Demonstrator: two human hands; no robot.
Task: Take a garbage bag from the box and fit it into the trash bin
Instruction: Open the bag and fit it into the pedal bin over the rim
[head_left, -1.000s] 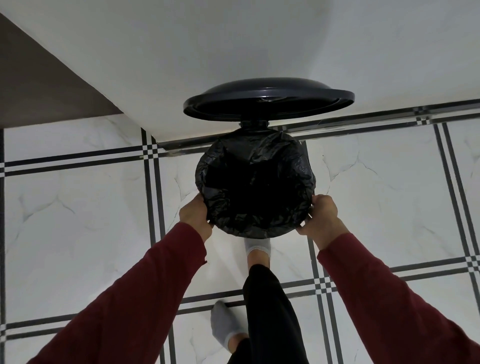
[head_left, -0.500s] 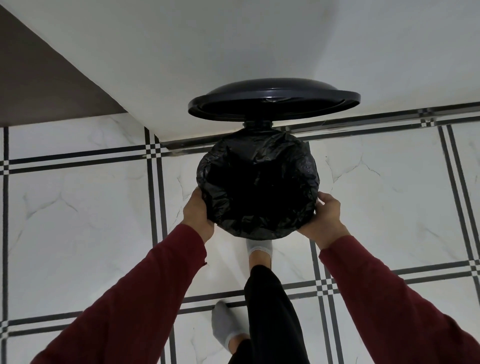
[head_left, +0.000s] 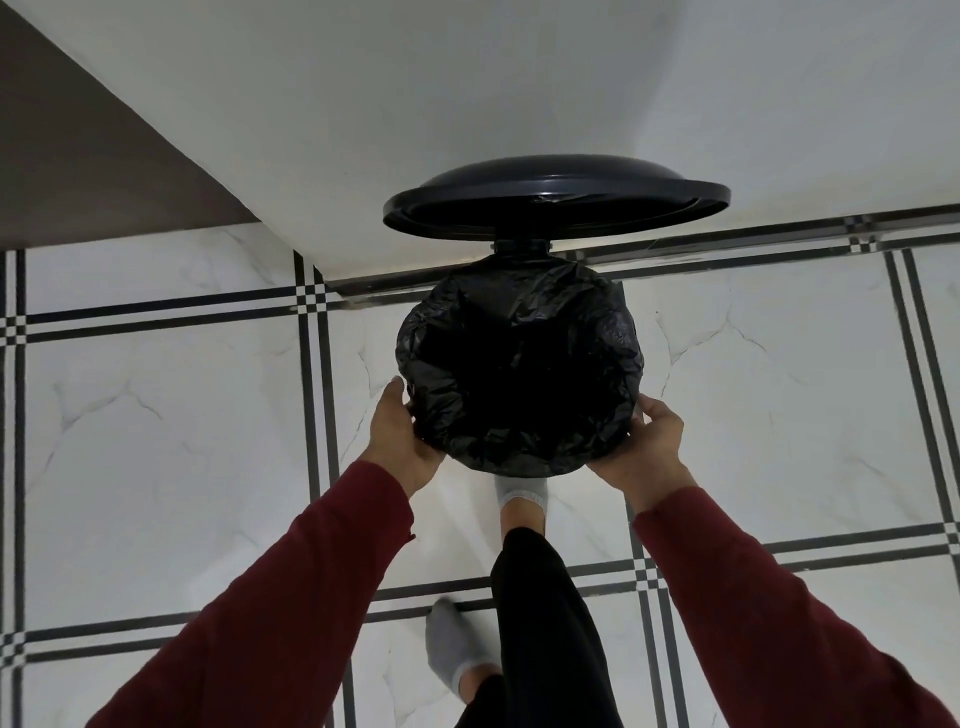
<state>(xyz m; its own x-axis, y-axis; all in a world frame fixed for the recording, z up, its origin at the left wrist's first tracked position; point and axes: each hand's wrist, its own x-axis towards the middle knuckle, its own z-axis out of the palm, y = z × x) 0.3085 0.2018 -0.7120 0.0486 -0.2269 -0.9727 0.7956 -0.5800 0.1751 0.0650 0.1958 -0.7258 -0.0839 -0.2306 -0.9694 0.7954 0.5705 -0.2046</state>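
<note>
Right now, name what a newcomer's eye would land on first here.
The black garbage bag draped over the bin's mouth, mid-frame, stands out against the pale tiled floor. The left hand and right hand cup its near sides. Behind it, the round black lid stands raised against the white wall.

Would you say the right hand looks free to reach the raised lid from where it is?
Probably yes: the right hand sits at the bag's rim, and open space lies between it and the lid.
</note>
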